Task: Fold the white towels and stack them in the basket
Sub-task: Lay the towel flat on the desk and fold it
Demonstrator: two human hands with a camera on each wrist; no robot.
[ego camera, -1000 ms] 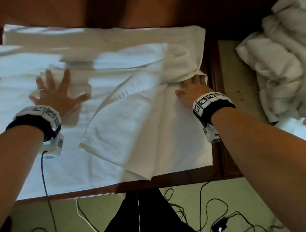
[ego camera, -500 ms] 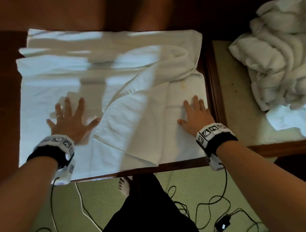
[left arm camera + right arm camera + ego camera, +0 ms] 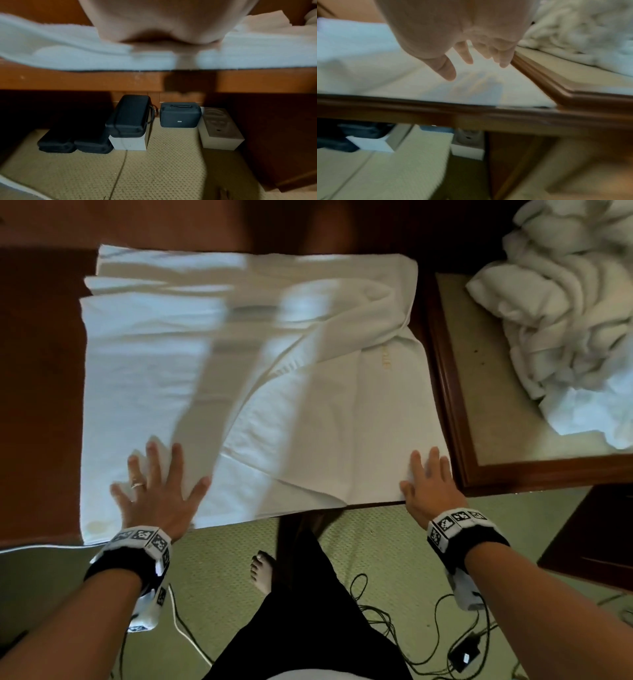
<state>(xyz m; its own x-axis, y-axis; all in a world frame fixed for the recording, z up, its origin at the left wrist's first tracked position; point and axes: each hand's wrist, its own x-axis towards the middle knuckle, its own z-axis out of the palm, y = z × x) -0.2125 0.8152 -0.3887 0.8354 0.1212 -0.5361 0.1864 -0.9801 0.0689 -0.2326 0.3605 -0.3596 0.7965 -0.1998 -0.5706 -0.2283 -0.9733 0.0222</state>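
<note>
Since the white towel [image 3: 191, 364] is soft, limp terry, light and grippy, it should crease where pressed; best held at its near corners. It lies spread on the wooden surface [image 3: 41, 371], one half bunched diagonally. Left hand [image 3: 159, 491] and right hand [image 3: 430, 486] flat, fingers splayed, holding nothing. Unfolded towel pile [image 3: 568, 302] right; basket not visible.

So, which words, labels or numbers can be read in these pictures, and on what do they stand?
None can be read.
Gold embroidery on the spread towel: too blurred.
Small label on the dark case: too small.
Wristbands: black-and-white square marker patterns only, no words.
</note>
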